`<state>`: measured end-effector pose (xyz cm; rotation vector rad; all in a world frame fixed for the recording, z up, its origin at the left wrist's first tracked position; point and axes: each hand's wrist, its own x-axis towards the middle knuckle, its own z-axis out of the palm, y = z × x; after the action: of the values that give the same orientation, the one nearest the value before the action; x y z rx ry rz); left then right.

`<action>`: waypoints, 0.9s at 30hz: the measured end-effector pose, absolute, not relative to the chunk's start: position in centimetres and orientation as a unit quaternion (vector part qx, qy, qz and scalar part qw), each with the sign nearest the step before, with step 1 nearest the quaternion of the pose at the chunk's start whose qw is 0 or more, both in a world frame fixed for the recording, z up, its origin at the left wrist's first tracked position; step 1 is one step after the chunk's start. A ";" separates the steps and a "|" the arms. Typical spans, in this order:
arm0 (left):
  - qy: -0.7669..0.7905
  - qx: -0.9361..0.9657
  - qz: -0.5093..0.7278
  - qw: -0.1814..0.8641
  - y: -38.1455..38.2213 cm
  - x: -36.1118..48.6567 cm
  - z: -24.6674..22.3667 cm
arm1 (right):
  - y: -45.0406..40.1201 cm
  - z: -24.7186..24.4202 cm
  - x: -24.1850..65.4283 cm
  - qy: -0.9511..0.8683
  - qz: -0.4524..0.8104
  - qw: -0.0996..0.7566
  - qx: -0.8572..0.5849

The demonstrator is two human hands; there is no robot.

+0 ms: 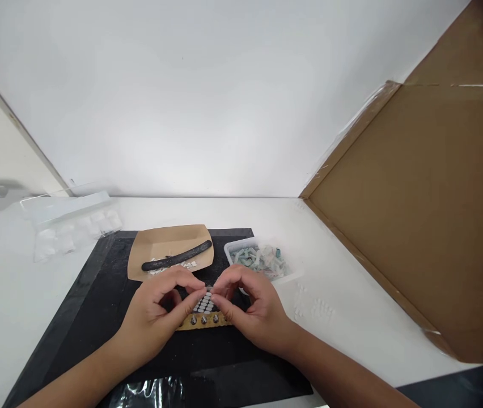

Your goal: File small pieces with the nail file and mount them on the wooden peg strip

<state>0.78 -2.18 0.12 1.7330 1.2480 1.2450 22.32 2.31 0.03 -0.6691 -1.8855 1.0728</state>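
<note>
A small sheet of white oval tabs (pixel 204 304) shows between my two hands, its upper edge at my fingertips. My left hand (pixel 159 303) pinches it with thumb and forefinger at its upper left. My right hand (pixel 256 303) pinches close by on the right, the fingertips of both hands nearly touching. Just below the sheet lies a gold strip (pixel 199 324) with several shiny metal studs in a row, its ends partly covered by my hands. Whether a smaller piece sits in the fingertips is too fine to make out.
A brown paper tray (pixel 152 245) holds a black nail file (pixel 177 258) and small white pieces. Right of it, a white tub (pixel 233 245) contains crumpled greenish scraps. A clear case (pixel 75 226) stands back left. Black mat (pixel 92 317) underneath; cardboard wall (pixel 415 198) at right.
</note>
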 end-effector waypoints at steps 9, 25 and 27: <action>0.444 0.644 0.504 0.365 -2.4 0.9 -0.3 | 2.1 -0.4 21.7 -0.658 0.545 0.435 -0.284; 0.384 0.764 0.457 0.245 -2.1 0.4 0.3 | 2.0 -0.1 21.9 -0.620 0.595 0.434 -0.270; 0.380 0.765 0.462 0.241 -2.0 0.5 0.3 | 1.9 0.0 21.9 -0.618 0.598 0.433 -0.270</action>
<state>0.47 -2.04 0.29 2.0918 1.0385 1.2632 21.93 1.94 -0.04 -0.6723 -1.5395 1.4893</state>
